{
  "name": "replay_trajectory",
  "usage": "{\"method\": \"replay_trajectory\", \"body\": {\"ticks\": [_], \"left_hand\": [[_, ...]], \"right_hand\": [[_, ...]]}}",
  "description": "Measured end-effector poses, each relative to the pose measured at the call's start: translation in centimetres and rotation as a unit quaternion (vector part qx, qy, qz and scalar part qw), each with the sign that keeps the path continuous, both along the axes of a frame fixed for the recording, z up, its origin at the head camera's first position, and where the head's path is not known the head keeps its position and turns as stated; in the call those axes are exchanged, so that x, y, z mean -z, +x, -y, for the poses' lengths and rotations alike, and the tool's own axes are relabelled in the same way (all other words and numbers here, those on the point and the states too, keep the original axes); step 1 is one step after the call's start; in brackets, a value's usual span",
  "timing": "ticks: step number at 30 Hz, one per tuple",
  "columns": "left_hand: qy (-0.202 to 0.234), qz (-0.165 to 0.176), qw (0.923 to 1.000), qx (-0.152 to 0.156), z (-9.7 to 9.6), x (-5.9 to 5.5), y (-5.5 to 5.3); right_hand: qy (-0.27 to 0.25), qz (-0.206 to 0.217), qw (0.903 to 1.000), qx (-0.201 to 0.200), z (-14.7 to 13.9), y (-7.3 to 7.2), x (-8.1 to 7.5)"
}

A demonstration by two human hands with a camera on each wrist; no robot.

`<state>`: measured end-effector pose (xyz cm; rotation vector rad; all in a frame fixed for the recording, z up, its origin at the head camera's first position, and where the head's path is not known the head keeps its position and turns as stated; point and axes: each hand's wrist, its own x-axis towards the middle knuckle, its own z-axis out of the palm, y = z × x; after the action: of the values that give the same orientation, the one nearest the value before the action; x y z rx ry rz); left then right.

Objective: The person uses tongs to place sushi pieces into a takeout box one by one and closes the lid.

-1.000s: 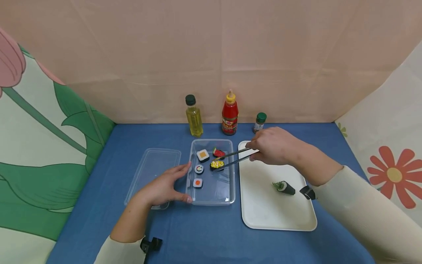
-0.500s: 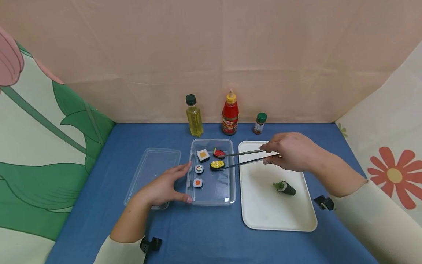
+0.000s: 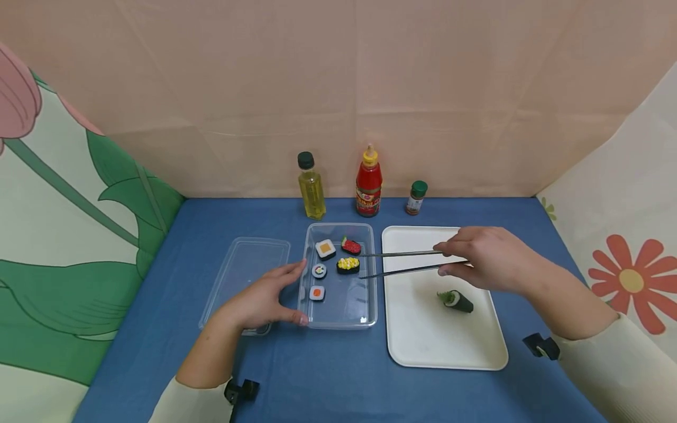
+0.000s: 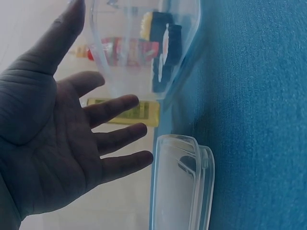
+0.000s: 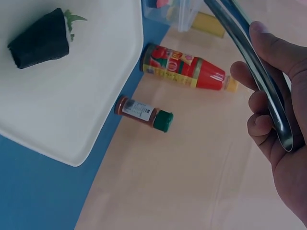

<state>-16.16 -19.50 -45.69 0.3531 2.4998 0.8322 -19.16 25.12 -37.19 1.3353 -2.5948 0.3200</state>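
Observation:
My right hand [image 3: 483, 255] grips metal tongs [image 3: 409, 270] between thumb and fingers. The tongs' two arms are spread, their tips over the right side of a clear plastic box [image 3: 344, 320], with nothing between them. Inside the box are a corn-topped sushi [image 3: 348, 265], a red-topped sushi [image 3: 351, 245], a white piece with a yellow centre [image 3: 325, 249] and two small rolls [image 3: 317, 292]. My left hand [image 3: 264, 299] spreads its fingers at the box's left wall; in the left wrist view its palm [image 4: 53, 139] holds nothing. A hand roll [image 3: 456, 301] lies on the white tray [image 3: 423, 346].
The clear lid [image 3: 254, 258] lies left of the box, partly under my left forearm. Along the back of the blue table stand an oil bottle [image 3: 312, 191], a red sauce bottle [image 3: 368, 185] and a green-capped spice jar [image 3: 416, 198].
My right hand has moved right and toward me, drawing the tongs off the corn-topped sushi, which stays in the box. The tongs' arms stand apart. My left hand has not moved.

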Motion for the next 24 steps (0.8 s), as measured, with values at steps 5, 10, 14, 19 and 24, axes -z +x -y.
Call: {"method": "replay_trajectory", "body": {"ticks": [5,10,14,19,24], "left_hand": [[0.0,0.003,1.0,-0.006,0.0,-0.1,0.1],[-0.001,0.003,1.0,-0.008,-0.1,-0.2,0.1],[-0.002,0.007,0.9999,-0.009,-0.1,-0.3,0.0],[-0.006,0.011,0.9999,-0.01,-0.1,-0.2,-0.1],[-0.006,0.01,0.9999,-0.009,-0.2,-0.2,-0.1]], "right_hand": [[-0.016,-0.028,0.9995,-0.008,-1.0,0.7,0.4],[-0.038,-0.036,0.9986,0.006,-2.2,1.6,0.8],[-0.049,-0.031,0.9982,0.017,-3.1,2.2,1.1],[-0.059,-0.033,0.9974,0.024,-4.4,2.9,1.5],[-0.058,-0.032,0.9968,0.044,-5.5,3.6,1.8]]}}
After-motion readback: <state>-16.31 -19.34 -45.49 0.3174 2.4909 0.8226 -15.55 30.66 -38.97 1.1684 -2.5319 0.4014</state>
